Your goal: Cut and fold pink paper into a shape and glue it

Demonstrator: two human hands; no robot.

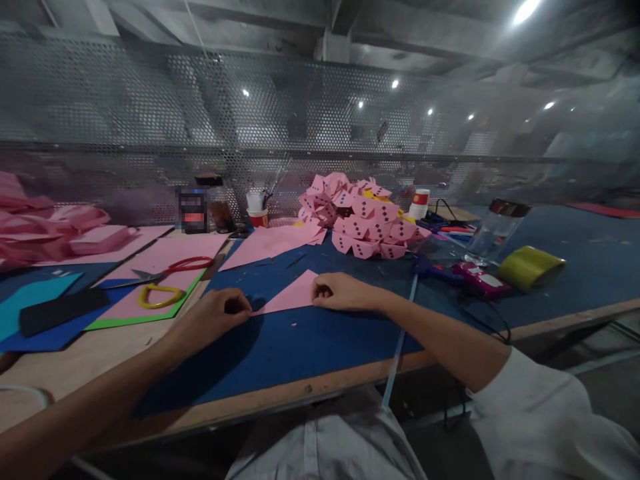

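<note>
A pink paper triangle (293,293) lies on the blue table surface, its peak pointing away from me. My left hand (223,312) pinches its thin left corner, fingers closed. At its right edge, my right hand (340,291) is closed on the paper with curled fingers. Behind the triangle lie more pink sheets (273,244), overlapping one another. A heap of folded pink paper pieces (365,217) with dark and blue dots stands further back, with some yellow among them.
Red-handled scissors (187,264) and a yellow handle (160,297) rest on coloured sheets at left. A glass jar (495,233), magenta tool (480,279) and yellow-green roll (531,268) stand right. Paper cups (258,210) are behind, before a perforated metal screen (280,127).
</note>
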